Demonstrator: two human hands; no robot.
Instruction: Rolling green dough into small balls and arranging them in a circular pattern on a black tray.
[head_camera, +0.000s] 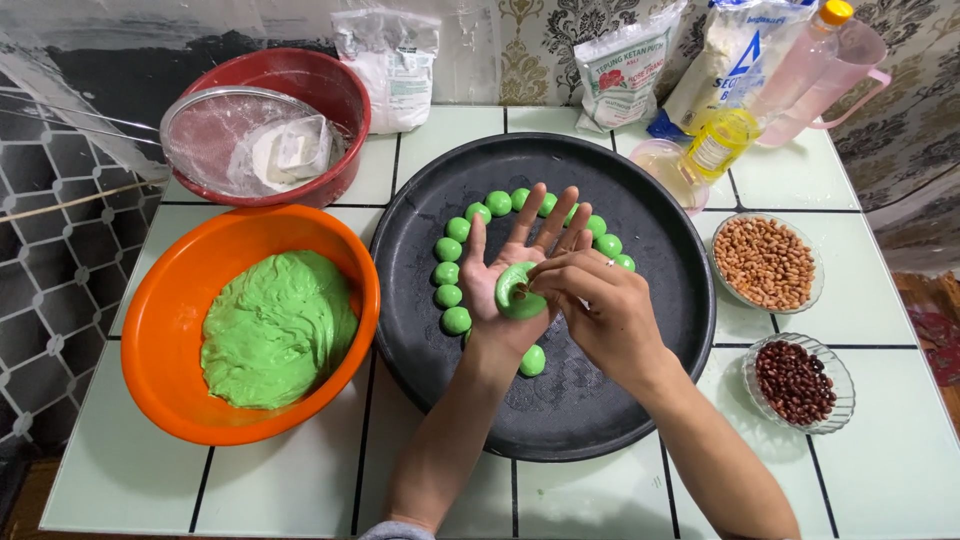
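Pressing filling into a flattened round of soft green dough (520, 291) cupped over the round black metal tray (660, 380).
Left hand (510, 275) lies wide open under the dough; right hand (590, 300) pinches narrow at its centre. Best kept cupped, pressing lightly, clear of the small green dough balls (447, 272) ringing the tray's far edge.

White flour bag (388, 62) behind red bowl; two white bags (622, 68) (738, 55), yellow-labelled oil bottle (752, 110) back right.

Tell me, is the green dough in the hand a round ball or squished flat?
Squished flat. The dough piece lies spread like a small disc on the open left hand, while the right hand's fingertips press its middle.
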